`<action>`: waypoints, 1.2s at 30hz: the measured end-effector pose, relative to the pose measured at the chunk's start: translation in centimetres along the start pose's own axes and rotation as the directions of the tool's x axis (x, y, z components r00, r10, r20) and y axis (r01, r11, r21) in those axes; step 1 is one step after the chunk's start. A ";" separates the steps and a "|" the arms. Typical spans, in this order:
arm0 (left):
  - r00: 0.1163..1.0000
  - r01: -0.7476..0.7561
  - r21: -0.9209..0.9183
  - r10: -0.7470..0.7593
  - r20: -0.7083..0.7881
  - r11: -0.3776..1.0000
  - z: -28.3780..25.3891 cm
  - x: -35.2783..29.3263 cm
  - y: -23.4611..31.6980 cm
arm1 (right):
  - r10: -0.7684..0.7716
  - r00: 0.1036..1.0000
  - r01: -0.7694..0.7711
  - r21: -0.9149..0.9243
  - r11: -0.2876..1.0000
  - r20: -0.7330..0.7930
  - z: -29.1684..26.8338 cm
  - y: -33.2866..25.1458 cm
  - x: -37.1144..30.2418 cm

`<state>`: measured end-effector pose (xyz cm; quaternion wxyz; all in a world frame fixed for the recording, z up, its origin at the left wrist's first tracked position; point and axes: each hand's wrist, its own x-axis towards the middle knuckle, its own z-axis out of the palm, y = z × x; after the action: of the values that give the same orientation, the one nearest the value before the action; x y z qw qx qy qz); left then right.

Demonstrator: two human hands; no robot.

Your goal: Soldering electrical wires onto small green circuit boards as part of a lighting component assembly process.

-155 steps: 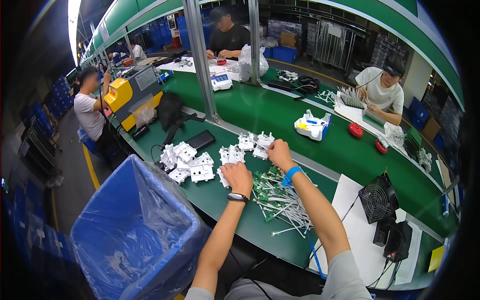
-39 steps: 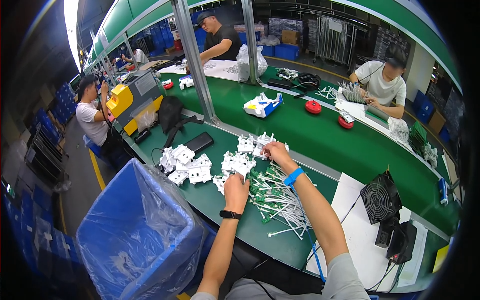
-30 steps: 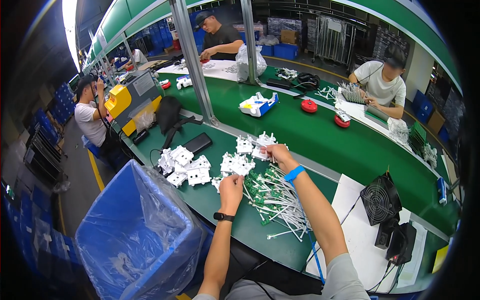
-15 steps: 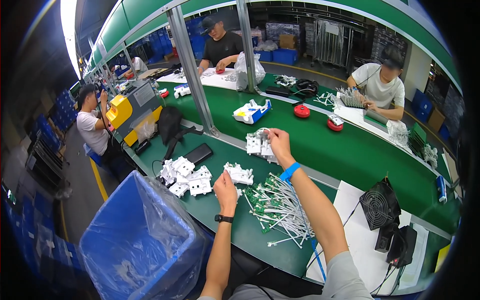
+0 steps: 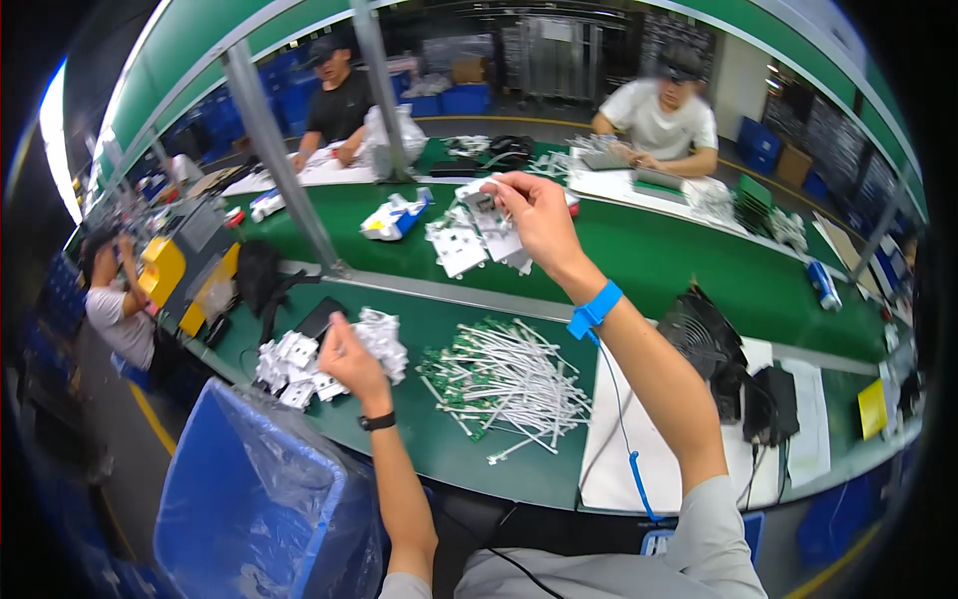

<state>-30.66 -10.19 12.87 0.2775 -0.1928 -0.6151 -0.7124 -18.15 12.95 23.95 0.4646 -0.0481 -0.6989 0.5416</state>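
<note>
My right hand (image 5: 539, 222) is raised over the green conveyor belt. It grips a small bunch of white plastic housings (image 5: 457, 248), which dangle below and left of its fingers. A blue strap with a coiled cord circles that wrist. My left hand (image 5: 355, 367) is at the heap of white plastic housings (image 5: 291, 365) on the bench. Its fingers are drawn together, and whether anything is between them is hidden. Right of it lies a spread pile of white cables with green circuit boards (image 5: 509, 384), which neither hand touches.
A blue bin with a clear liner (image 5: 249, 479) stands at the left. A metal post (image 5: 279, 160) rises behind the bench. At the right are a black fan (image 5: 699, 339) and white paper (image 5: 639, 429). Across the belt (image 5: 649, 270), co-workers sit; a blue-and-white box (image 5: 395, 216) rests on it.
The whole view has shifted. My right hand has lifted the white housings higher above the belt. My left hand has moved left, off the right-hand white parts and over to the heap.
</note>
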 end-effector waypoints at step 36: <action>0.199 0.528 -0.322 0.255 0.946 0.786 -4.8 -39.3 21.2 | -0.125 -0.119 -0.991 0.110 0.077 -0.985 -26.1 -12.7 -108.3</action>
<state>13.44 -10.62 4.13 -0.3172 -0.6097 -0.4052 -0.6029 66.78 -35.45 -31.07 0.3321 -0.8922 -0.2888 0.1016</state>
